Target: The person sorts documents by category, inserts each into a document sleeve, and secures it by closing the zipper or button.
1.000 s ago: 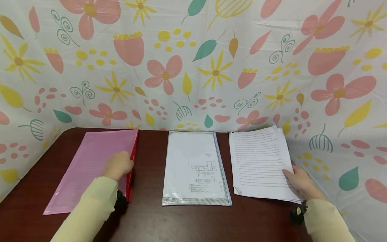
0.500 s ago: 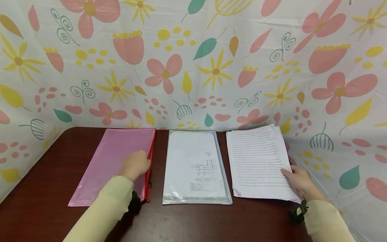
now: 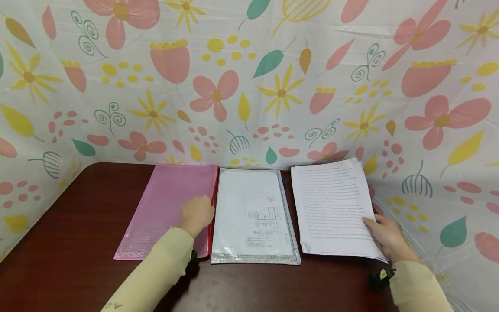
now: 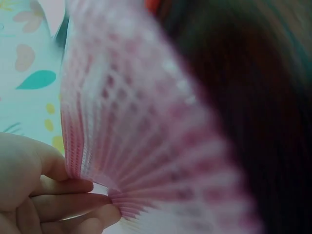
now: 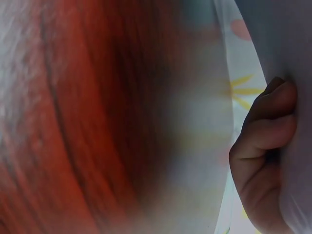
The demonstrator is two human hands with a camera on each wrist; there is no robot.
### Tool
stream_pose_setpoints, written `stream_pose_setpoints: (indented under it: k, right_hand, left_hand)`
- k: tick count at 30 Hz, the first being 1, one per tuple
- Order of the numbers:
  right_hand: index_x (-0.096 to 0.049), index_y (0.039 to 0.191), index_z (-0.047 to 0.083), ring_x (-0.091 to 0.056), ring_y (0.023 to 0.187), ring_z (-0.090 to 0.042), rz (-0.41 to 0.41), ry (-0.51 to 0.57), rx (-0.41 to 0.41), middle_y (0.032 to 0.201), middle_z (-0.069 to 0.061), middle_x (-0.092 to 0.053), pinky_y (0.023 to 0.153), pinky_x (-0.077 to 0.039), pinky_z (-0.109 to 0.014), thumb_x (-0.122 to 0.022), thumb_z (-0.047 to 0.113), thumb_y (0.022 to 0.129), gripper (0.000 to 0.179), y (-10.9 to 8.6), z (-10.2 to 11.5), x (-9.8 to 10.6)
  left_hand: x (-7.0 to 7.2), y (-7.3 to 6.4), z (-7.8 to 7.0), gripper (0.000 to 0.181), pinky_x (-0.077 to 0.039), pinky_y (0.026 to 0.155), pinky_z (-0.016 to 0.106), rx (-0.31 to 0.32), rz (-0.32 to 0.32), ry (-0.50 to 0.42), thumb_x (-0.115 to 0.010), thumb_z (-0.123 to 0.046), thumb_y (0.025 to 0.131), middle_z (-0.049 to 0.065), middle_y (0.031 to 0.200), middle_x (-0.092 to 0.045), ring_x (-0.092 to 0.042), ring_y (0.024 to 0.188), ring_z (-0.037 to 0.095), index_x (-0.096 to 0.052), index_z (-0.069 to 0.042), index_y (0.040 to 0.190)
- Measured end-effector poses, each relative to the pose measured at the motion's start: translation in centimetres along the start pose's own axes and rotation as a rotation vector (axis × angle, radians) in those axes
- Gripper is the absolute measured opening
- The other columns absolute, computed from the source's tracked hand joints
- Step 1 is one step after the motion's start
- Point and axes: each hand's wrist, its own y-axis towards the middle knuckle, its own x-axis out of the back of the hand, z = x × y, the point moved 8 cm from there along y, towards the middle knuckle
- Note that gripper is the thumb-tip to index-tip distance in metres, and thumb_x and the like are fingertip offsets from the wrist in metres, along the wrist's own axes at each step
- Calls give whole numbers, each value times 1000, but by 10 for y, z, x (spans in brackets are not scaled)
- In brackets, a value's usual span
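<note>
My left hand (image 3: 197,214) pinches the right, red-zippered edge of a pink mesh zip pouch (image 3: 167,212) that lies on the table. In the left wrist view, fingers (image 4: 73,207) press together on the bunched pink mesh. Just right of it, its edge close against the pink one, lies a clear zip pouch (image 3: 234,216) holding a sheet with a line drawing. Farther right, my right hand (image 3: 386,236) grips the right edge of a stack of printed papers (image 3: 331,203), thumb on top. The right wrist view shows curled fingers (image 5: 263,146) under the stack.
A dark brown wooden table (image 3: 78,242) carries everything. Behind it and along the right side hangs a white curtain (image 3: 249,52) with flowers and leaves, close to the papers and the right hand.
My left hand has drawn the pink pouch rightward across the table, up to the clear pouch. The papers have shifted slightly left; the right hand keeps its grip on them.
</note>
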Motion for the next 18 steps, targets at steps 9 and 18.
stream_pose_setpoints:
  k: [9, 18]
  right_hand:
    - [-28, 139, -11, -61, 65, -6, 83, 110, -13, 74, 14, -59, 61, -54, -31, -48, 36, 96, 67, -8, 13, -14]
    - [-29, 138, -11, -64, 64, -8, 136, 173, 16, 73, 13, -62, 60, -55, -31, -51, 31, 97, 63, -15, 29, -32]
  left_hand:
    - [-7, 1, -17, 25, -47, 45, 40, -32, -16, 29, -53, -13, 89, 8, 67, -64, -59, 60, 22, -62, -10, 66]
    - [-18, 2, -34, 25, -46, 42, 39, -69, -35, 44, -53, -13, 89, 8, 65, -63, -58, 56, 20, -64, -9, 67]
